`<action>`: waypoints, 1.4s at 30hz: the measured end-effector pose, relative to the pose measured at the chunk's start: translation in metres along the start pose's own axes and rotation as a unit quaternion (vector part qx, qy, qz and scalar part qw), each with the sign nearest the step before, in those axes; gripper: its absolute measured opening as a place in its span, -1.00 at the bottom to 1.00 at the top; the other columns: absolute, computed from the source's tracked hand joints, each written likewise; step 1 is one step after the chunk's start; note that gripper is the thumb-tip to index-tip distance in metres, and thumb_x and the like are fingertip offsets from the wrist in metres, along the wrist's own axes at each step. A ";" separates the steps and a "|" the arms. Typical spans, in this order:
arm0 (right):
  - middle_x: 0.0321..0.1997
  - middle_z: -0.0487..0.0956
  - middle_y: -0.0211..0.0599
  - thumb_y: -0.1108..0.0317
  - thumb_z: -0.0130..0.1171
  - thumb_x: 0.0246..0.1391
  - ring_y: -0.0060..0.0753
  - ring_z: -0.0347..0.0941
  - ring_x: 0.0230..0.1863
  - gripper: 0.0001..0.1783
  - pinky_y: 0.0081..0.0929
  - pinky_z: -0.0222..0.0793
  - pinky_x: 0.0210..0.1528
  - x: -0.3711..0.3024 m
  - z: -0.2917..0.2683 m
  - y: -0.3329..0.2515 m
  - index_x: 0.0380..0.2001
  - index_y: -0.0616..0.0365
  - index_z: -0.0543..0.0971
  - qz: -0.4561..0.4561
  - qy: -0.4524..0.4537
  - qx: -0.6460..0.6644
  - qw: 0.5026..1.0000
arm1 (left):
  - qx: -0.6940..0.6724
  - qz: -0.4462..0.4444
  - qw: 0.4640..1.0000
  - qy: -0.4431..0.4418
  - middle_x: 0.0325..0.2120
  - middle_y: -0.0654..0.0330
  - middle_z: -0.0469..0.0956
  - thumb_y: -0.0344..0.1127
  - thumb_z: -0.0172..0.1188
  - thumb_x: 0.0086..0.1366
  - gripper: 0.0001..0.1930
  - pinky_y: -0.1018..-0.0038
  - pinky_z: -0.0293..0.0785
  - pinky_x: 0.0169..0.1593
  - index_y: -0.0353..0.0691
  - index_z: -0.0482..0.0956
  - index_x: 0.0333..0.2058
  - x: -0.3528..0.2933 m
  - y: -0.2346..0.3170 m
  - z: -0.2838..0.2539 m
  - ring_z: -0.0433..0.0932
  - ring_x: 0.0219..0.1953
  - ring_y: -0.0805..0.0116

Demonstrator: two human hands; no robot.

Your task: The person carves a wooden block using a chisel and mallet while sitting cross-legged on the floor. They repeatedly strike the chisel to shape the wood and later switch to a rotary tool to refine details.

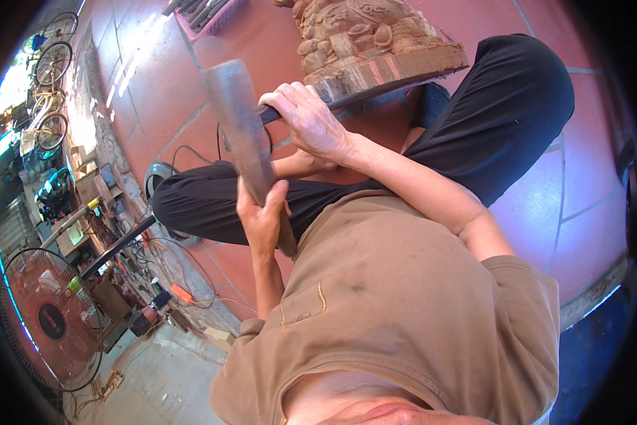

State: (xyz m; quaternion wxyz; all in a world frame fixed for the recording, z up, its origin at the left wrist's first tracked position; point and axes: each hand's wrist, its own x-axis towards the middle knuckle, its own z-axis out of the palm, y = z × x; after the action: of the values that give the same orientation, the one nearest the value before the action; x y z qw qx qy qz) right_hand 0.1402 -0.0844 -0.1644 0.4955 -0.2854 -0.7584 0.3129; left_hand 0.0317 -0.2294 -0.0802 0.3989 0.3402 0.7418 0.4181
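Observation:
My left hand (262, 216) is closed round the narrower handle of a wooden mallet (235, 95). The mallet's thick head slants up and away, slightly smeared by motion. My right hand (311, 124) reaches across from the right, its fingers wrapped over a dark bluish bar (268, 114). The bar's short end pokes out beside the mallet; the hand hides most of it, so I cannot tell its kind. Just beyond my right hand stands a brown wood carving (364, 32) with dense relief, on a thick rough-edged base (396, 71).
My crossed legs in black trousers (495, 113) flank the work on red floor tiles (162, 85). A pink basket of tools (208, 21) sits at the far left. Cables, a standing fan (51, 320), an orange thing (182, 293) and bicycles (53, 64) line the left side.

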 end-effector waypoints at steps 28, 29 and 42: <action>-0.23 0.56 -0.15 0.48 0.22 0.18 -0.13 0.54 -0.15 -0.72 -0.29 0.45 -0.13 0.018 -0.029 0.017 -0.07 0.15 0.43 0.257 0.093 0.189 0.943 | -0.087 -0.005 0.995 0.039 -0.56 0.18 0.46 -0.28 0.20 0.35 -0.58 0.55 0.44 -0.59 -0.42 0.38 0.08 0.004 0.003 -0.014 0.44 -0.65 0.46; -0.24 0.56 -0.25 0.47 0.22 0.20 -0.29 0.51 -0.17 -0.75 -0.37 0.43 -0.12 0.020 -0.034 0.023 -0.09 0.14 0.45 0.280 0.127 0.220 0.926 | -0.090 -0.009 0.995 0.039 -0.56 0.19 0.46 -0.28 0.20 0.35 -0.57 0.55 0.44 -0.59 -0.41 0.38 0.08 0.003 0.002 -0.013 0.44 -0.65 0.46; -0.13 0.57 -0.47 0.38 0.25 0.27 -0.52 0.56 -0.04 -0.73 -0.41 0.50 0.06 -0.001 -0.080 0.035 0.00 0.05 0.51 0.379 0.204 0.367 0.825 | -0.071 -0.019 0.997 0.005 -0.55 0.21 0.46 -0.26 0.26 0.30 -0.52 0.58 0.41 -0.58 -0.43 0.39 0.08 0.014 0.003 -0.005 0.43 -0.65 0.48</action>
State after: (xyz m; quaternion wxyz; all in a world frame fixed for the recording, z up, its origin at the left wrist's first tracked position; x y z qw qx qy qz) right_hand 0.2189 -0.0474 -0.1669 0.5492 -0.4047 -0.3013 0.6662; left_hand 0.0221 -0.2184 -0.0803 0.4266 0.2948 0.7186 0.4634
